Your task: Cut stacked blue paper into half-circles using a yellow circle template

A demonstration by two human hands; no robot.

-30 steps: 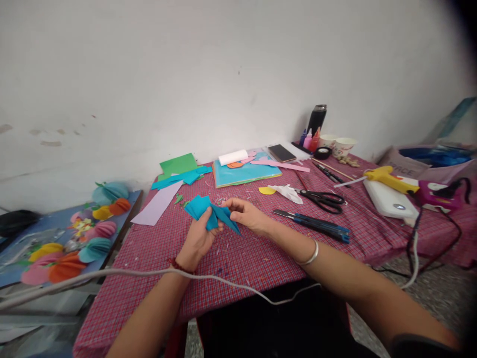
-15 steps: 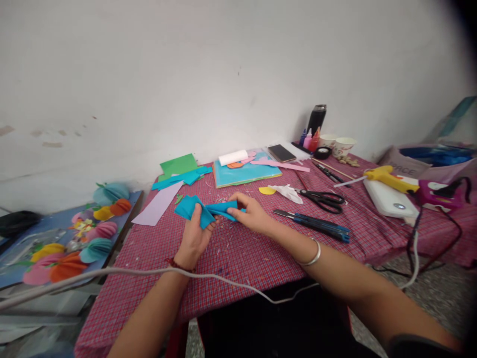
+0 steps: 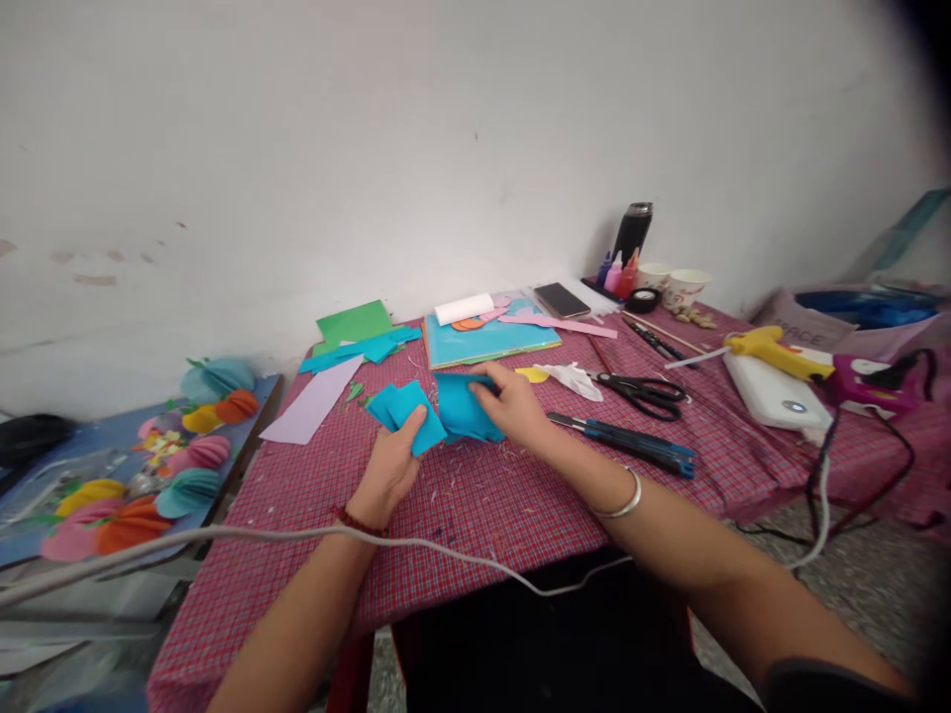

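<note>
Left hand [image 3: 392, 465]: pinching fanned blue cards [image 3: 416, 414], centre of frame. Right hand [image 3: 516, 408]: grasping curved blue paper [image 3: 459, 404], just rightward; layer count unclear. Best handling: light grip, edges squared.

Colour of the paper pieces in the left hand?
The paper pieces in the left hand are bright blue; best seen in the head view.

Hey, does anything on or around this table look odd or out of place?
Yes: a white cable passes in front of the left forearm, an awkward place for it. The craft knife lies close by the right hand with its blade apparently out, and loose green scraps litter the tablecloth.
</note>
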